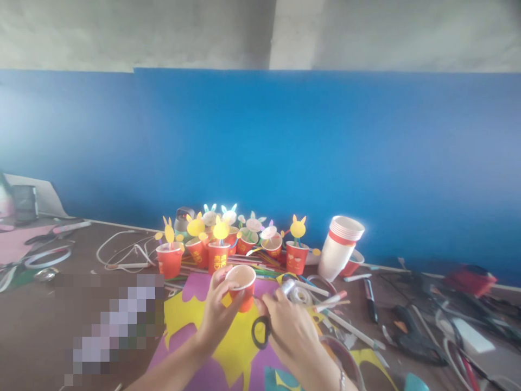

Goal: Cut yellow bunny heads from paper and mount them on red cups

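Note:
My left hand (217, 315) is wrapped round a small red paper cup (241, 285), held upright just above the yellow and purple paper sheets (185, 315). My right hand (285, 326) grips black-handled scissors (261, 331); the handle loop shows beside my palm and the blades point at the cup's side. Behind the cup stands a row of several red cups (220, 255) with yellow and white paper animal heads on sticks.
A tilted stack of white cups (340, 244) stands at the right of the row. Tape rolls (301, 296), straws and pens lie around my hands. A black glue gun (411, 339) and cables sit at the right, white cords (122, 252) at the left. A blue wall runs behind.

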Motion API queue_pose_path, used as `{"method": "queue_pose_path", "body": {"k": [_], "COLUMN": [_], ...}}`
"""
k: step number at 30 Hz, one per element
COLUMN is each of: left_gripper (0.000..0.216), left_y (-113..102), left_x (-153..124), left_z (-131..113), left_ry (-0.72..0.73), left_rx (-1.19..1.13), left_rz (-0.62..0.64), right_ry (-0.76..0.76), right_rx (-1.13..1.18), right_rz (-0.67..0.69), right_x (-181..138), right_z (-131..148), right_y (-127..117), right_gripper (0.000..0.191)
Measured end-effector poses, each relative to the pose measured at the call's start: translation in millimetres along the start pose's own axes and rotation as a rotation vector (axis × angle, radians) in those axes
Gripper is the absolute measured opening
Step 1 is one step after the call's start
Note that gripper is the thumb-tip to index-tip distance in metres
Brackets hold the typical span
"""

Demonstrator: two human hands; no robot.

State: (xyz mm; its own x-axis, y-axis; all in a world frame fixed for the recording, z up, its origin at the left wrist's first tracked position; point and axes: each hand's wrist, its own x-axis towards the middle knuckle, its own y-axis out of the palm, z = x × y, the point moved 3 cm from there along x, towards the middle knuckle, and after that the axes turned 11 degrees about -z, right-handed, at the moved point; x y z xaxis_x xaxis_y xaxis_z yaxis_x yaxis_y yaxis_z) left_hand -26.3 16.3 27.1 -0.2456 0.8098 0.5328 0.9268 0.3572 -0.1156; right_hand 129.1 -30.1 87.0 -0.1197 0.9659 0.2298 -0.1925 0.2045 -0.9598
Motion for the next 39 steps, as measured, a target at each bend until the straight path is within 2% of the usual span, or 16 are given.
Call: {"method": "queue_pose_path", "body": {"k": [4,11,19,30,39], "left_gripper": [0.013,0.014,0.012,0.014,0.012], "left_y": [0.6,0.8,2.3,1.1,1.7], "left_x": [-0.4,-0.7,-1.7,1.4,1.1], "left_z": [1.7,2.5,3.6,6.0,6.1], "left_ry": [0.006,0.094,0.136,0.094,0.124], "left_rx": [0.018,0.076,0.087,0.097,0.087], "left_rz": [-0.006,-0.026,-0.076,-0.076,-0.065], "right_ry": [0.005,-0.019,-0.005,-0.050,-0.025], "right_rx": [-0.015,-0.059,-0.116,-0.074,-0.091], "right_rz": [0.002,-0.070,-0.025,-0.105,-0.042], "right_x": [-1.0,-2.9,-3.8,-5.2,-4.2], "right_z": [0.8,-0.2,7.9,-0.7,7.2], "right_y": [0.4,10.6,6.6,16.6,1.6], "right_gripper": [0.033,0.030,0.033,0.027,0.028]}}
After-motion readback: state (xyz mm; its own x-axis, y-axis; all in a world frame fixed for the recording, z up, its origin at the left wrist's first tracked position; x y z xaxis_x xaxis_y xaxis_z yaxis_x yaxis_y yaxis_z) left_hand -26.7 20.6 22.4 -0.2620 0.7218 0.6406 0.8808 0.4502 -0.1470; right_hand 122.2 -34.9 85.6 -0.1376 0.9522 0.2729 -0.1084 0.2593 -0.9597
